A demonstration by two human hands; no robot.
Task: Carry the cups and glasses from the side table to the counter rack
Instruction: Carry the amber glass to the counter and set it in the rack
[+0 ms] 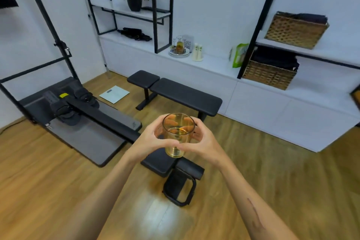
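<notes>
Glass (178, 135), amber and upright, is cupped by both hands, left (151, 138) and right (202, 143), fingers (171, 122) wrapped round its far side, likely for steadiness in carrying toward the rack (179, 47) far beyond them.

One head-worn wide-angle view looks forward and steeply down from standing height. Both forearms rise from the lower edge to mid-frame, very near. The wooden floor (58, 161) fills the lower half; the white counter (214, 64) crosses the upper right, farther off.
</notes>
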